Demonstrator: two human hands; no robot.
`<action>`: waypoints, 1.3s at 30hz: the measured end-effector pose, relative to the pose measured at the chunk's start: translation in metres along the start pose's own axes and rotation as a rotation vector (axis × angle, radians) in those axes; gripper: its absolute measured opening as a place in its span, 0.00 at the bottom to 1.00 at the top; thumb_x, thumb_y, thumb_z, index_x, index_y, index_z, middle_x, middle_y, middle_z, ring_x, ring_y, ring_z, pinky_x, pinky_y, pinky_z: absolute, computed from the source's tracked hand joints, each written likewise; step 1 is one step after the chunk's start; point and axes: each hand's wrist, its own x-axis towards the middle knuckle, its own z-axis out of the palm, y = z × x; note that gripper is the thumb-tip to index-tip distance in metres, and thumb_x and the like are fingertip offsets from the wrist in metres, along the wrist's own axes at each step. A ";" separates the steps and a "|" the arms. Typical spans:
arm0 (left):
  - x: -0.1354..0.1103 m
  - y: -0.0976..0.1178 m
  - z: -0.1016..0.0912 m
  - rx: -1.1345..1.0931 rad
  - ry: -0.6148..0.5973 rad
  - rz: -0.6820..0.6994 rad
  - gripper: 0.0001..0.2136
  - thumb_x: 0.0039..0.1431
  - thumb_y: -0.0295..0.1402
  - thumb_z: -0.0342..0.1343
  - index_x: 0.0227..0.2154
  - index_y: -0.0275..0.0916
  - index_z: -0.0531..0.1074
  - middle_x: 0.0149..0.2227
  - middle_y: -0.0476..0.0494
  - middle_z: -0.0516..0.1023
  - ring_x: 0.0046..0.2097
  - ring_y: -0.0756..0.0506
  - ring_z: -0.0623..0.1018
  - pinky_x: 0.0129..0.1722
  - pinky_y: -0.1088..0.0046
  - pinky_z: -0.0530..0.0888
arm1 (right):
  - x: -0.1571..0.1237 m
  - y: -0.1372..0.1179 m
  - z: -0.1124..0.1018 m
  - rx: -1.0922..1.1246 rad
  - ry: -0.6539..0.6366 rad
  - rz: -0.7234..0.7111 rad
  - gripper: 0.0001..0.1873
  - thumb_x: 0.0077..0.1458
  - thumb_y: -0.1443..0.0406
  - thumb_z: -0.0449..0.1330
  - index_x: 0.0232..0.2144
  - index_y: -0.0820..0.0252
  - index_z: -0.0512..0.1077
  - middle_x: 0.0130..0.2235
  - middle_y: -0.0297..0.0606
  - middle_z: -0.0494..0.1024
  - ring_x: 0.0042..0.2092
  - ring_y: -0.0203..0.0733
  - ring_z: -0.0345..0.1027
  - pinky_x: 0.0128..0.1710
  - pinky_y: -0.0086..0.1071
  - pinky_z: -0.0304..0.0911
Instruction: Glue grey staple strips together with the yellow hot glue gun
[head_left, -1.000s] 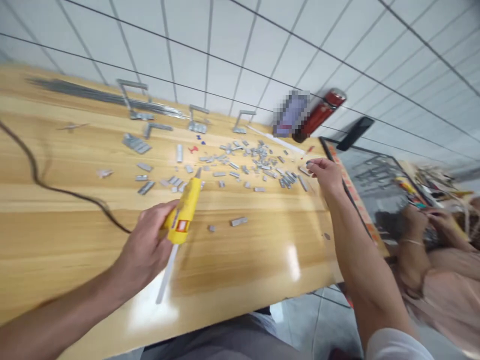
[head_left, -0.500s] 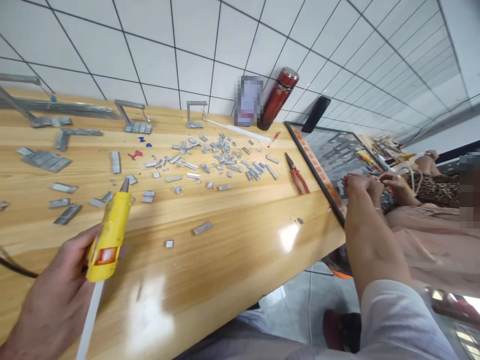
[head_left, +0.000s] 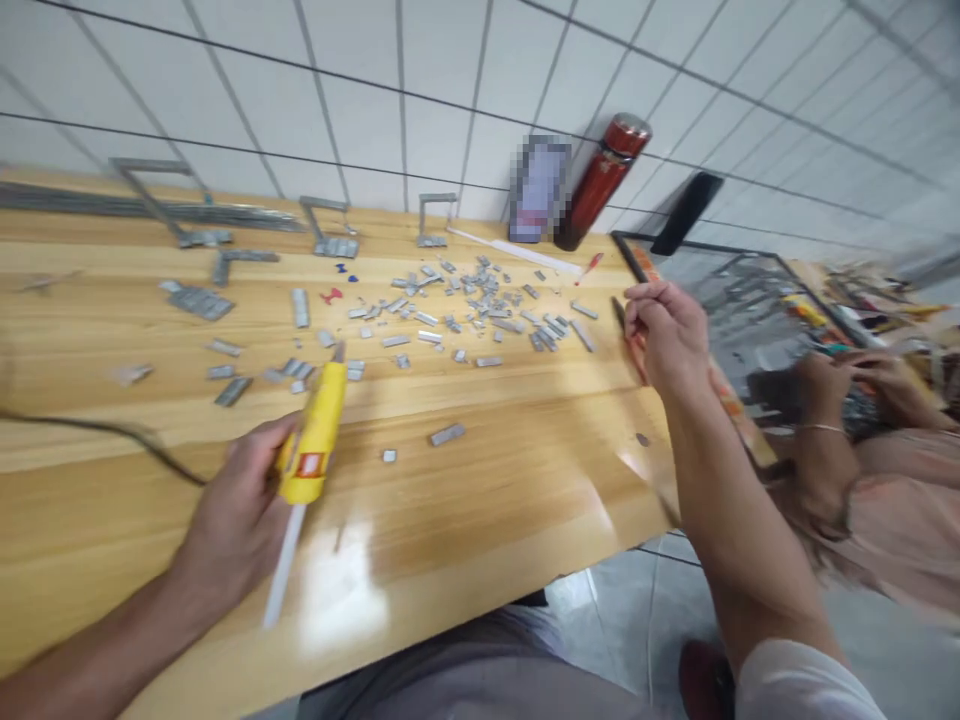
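My left hand (head_left: 236, 500) is wrapped round a yellow hot glue gun (head_left: 319, 425), its nozzle pointing away from me. A white glue stick (head_left: 285, 570) juts from its back end. My right hand (head_left: 667, 330) is closed, fingers curled in a pinch, over the right side of the table; what it holds, if anything, is too small to make out. Partly hidden behind it lie red-handled pliers (head_left: 636, 352). Small grey metal pieces (head_left: 487, 290) are scattered across the table between my hands. A lone grey strip (head_left: 448, 434) lies nearer to me.
Small metal frames (head_left: 435, 215) stand along the tiled wall, beside a red thermos (head_left: 604, 185) and a black case (head_left: 686, 213). A dark-edged tray (head_left: 637, 262) with metal parts lies at right, where a co-worker's hands (head_left: 832, 385) are busy. A black cord (head_left: 112, 425) runs at left.
My right hand has drawn back from the co-worker's hands to above the pliers. My left hand still grips the glue gun. The view has shifted, so the table's things appear further right.
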 end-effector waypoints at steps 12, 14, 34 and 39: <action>0.014 0.033 -0.011 -0.040 0.028 0.249 0.15 0.72 0.30 0.51 0.59 0.39 0.68 0.48 0.43 0.83 0.45 0.43 0.81 0.48 0.64 0.73 | -0.118 -0.081 0.109 -0.203 -0.598 -0.611 0.05 0.67 0.67 0.60 0.41 0.54 0.76 0.31 0.34 0.79 0.30 0.37 0.73 0.29 0.31 0.66; 0.014 0.032 -0.010 -0.040 -0.010 0.263 0.16 0.72 0.29 0.51 0.59 0.38 0.68 0.49 0.41 0.83 0.46 0.43 0.81 0.48 0.63 0.73 | -0.115 -0.069 0.111 -0.202 -0.629 -0.655 0.05 0.66 0.68 0.60 0.42 0.55 0.76 0.32 0.35 0.80 0.32 0.38 0.74 0.29 0.31 0.66; 0.013 0.032 -0.012 -0.011 -0.176 0.234 0.17 0.70 0.28 0.50 0.59 0.38 0.71 0.52 0.37 0.83 0.51 0.39 0.81 0.54 0.59 0.73 | -0.121 -0.056 0.118 -0.332 -0.875 -0.723 0.08 0.68 0.62 0.59 0.44 0.56 0.77 0.44 0.46 0.81 0.44 0.48 0.74 0.43 0.40 0.69; 0.013 0.034 -0.013 -0.004 -0.220 0.245 0.18 0.72 0.32 0.47 0.61 0.38 0.71 0.54 0.36 0.82 0.54 0.39 0.81 0.57 0.58 0.72 | -0.123 -0.056 0.123 -0.303 -0.863 -0.701 0.10 0.70 0.61 0.57 0.41 0.56 0.78 0.42 0.45 0.80 0.43 0.47 0.74 0.41 0.39 0.68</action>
